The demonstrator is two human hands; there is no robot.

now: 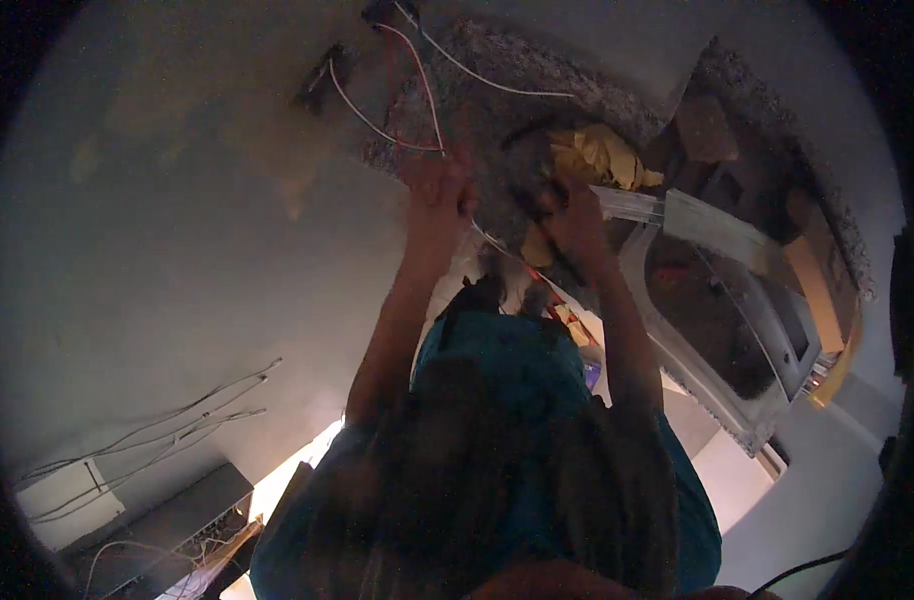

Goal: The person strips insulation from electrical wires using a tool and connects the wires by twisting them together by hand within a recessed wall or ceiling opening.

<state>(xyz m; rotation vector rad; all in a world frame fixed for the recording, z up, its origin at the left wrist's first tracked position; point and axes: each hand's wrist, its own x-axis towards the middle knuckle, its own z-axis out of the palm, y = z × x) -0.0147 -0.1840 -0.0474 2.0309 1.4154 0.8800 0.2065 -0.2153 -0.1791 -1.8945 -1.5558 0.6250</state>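
Note:
The light is dim and parts are blurred. My left hand (439, 190) is closed around thin wiring; a white cable (425, 85) and red wires run down into it from the wall. Below that hand, a thin light-coloured length (492, 240) slants down to the right. My right hand (575, 228) is a short way to the right, its fingers curled by a dark, smeared shape; what it holds, if anything, cannot be made out. Crumpled yellow paper (602, 155) lies just beyond it. Another white cable (362, 117) curves from a dark wall opening (320, 80) toward my left hand.
A speckled counter (607, 98) runs along the wall. To the right are a pale frame (667, 335) around a dark recess, a brown box (705, 130) and a cardboard piece (819, 285). Loose cables (207, 415) stick out at lower left, near a dark panel (167, 510).

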